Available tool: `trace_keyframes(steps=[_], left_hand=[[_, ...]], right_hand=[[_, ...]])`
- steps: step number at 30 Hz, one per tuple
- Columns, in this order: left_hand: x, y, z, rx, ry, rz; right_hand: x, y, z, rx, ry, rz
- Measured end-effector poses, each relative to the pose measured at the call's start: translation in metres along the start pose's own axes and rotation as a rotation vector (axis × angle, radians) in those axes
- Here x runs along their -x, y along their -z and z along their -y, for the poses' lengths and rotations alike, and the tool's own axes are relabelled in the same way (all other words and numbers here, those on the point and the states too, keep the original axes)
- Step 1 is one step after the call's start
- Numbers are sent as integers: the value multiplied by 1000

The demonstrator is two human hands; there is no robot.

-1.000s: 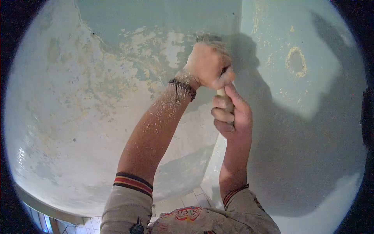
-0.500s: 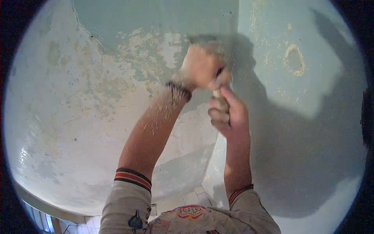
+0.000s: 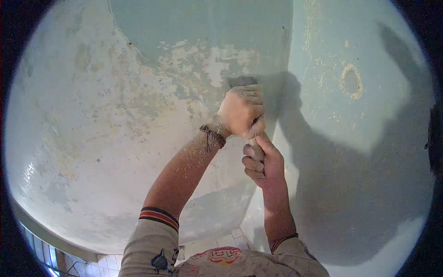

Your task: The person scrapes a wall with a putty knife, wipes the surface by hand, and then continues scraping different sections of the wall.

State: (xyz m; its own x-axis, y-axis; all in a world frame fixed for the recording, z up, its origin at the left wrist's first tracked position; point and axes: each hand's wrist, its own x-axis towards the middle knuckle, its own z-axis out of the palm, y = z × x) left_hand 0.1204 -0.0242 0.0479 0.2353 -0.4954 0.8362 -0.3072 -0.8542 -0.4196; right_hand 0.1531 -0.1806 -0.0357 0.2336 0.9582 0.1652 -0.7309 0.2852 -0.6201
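Observation:
A scraper's dark, wide blade (image 3: pixel 242 81) lies against the wall, its far edge on the green paint. My left hand (image 3: pixel 243 111) is wrapped round the scraper just behind the blade and hides most of that part. Lower down, my right hand (image 3: pixel 266 161) grips the pale handle (image 3: pixel 256 150), fingers curled about it and thumb pointing up along it. Under the blade is the left wall (image 3: pixel 152 161), where green paint (image 3: pixel 198 23) gives way to patchy whitish plaster. Dust and small flakes cover my left forearm (image 3: pixel 180 171).
The right wall (image 3: pixel 323 51) meets the left one in a corner beside my hands. It has scratches and a ring-shaped scraped spot (image 3: pixel 351 81). My shadow falls across it. Below are floor tiles (image 3: pixel 235 235), with a curved ledge (image 3: pixel 55 240) at lower left.
Both hands and the scraper have come down the wall towards me. The blur on them is gone. The view has shifted slightly, and the grip looks the same.

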Motion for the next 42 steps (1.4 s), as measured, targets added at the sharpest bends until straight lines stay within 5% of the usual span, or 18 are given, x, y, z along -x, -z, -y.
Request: trace_keyframes(steps=[4,7,9,13,16,21,24,28,34,42], left_hand=[[-25,7,16,13,57,75],[-41,16,12,-28,154,129],[-20,7,3,-85,96,64],[-2,5,4,91,25,61],[-47,27,23,-84,75,104],[-35,24,15,-91,93,102],[-20,28,18,-57,47,83],[-57,47,29,-108,80,72],[-12,42,25,-104,69,21],[-70,66,36,-169,158,15]], right_hand=[[-10,-18,28,-74,39,106],[-5,-42,43,33,69,0],[-2,-20,23,1,63,84],[3,-20,8,91,19,-60],[-19,-36,39,25,54,174],[-14,-34,34,-50,30,264],[-5,-42,17,166,15,8],[-23,-67,50,144,61,149],[-25,-47,18,188,2,86],[-22,-88,53,176,62,90]])
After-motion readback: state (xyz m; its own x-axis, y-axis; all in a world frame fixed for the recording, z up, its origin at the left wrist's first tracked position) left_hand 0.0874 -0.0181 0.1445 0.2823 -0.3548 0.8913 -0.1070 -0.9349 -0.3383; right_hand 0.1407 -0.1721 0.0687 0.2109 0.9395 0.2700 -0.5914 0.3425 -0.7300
